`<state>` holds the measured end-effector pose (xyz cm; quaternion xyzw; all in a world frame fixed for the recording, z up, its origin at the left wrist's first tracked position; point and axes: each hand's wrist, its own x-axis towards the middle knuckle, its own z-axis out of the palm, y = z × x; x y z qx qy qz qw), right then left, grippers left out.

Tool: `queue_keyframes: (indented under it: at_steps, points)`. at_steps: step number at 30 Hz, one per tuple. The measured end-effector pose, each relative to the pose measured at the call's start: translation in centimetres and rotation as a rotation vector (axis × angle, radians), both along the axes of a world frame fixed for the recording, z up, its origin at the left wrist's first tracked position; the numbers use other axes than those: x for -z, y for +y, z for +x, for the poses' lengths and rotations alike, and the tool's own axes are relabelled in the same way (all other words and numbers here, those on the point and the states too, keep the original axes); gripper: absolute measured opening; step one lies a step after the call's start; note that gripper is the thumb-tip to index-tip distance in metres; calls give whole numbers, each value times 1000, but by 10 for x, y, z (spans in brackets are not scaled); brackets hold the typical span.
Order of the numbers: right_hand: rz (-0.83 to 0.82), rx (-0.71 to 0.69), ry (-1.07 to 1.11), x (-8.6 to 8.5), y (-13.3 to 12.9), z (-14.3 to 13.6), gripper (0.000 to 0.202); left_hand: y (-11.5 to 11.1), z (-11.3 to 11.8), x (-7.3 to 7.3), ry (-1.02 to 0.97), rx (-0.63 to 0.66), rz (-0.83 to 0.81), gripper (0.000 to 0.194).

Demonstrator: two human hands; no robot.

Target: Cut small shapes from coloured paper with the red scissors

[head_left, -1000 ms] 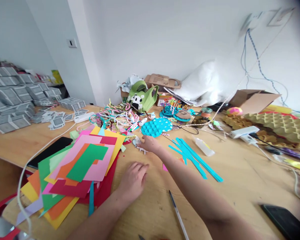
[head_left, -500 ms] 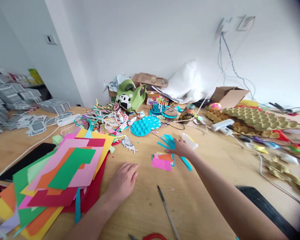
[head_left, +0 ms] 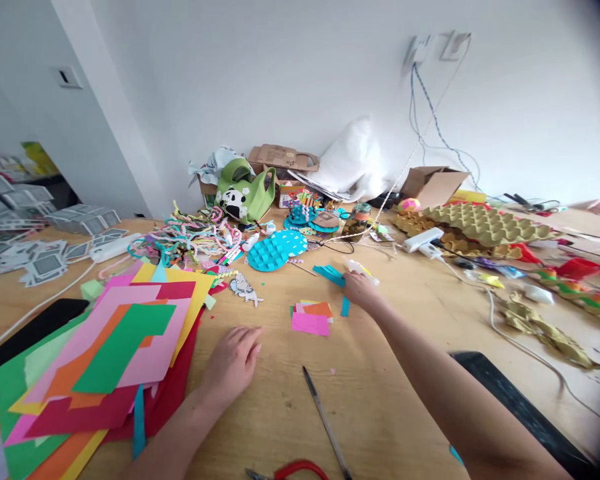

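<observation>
Blue strips (head_left: 330, 274) lie on the table (head_left: 260, 413), right of centre, under your right hand (head_left: 360, 288); one cluster of ends shows beyond your fingers and a short length shows on the near side. They look like thin paper, so expect them to be very light, limp along their length and easy to crease or fan apart. You would do best to pinch the bunch flat across its middle, thumb against fingers, since a hold at one end would probably let the rest droop or slip out.

Your right hand is bent down over them, but you can't tell from here whether it grips them or merely rests there: the fingertips and the strips' middles are covered. Nor is it clear whether the near length belongs to the same bunch. The pale bottle (head_left: 364, 270) just past that hand is partly blocked, and contact with it can't be judged. Your left hand (head_left: 231, 360) lies palm down, fingers loosely extended, with nothing visible in it. The red-handled tool (head_left: 300, 469) is cut off at the bottom edge.
</observation>
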<state>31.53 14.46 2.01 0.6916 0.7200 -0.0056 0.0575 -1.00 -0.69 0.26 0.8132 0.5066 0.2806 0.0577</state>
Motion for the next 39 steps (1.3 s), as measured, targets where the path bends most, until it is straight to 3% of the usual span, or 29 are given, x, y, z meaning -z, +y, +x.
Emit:
queue_keyframes:
  at_steps: [11, 16, 21, 24, 27, 33, 39]
  points:
    - [87, 142, -68, -1, 4, 7, 37, 0, 0, -1, 22, -7, -29, 30]
    - [137, 170, -92, -9, -4, -3, 34, 0, -1, 1, 18, -14, -18, 31]
    - [185, -15, -86, -14, -3, -41, 30, 0, 1, 1, 3, -3, -22, 31]
    - [148, -115, -62, -10, 12, -70, 28, 0, 1, 1, 3, 2, -26, 31]
    - [139, -130, -53, -6, 32, -91, 30, -1, 0, -1, 8, -16, -16, 31]
    - [130, -166, -56, -14, 57, -107, 33, 0, -2, -4, 21, -17, -20, 33]
    - [83, -229, -76, -38, 48, -105, 34, -1, -3, -3, -2, -22, -24, 33]
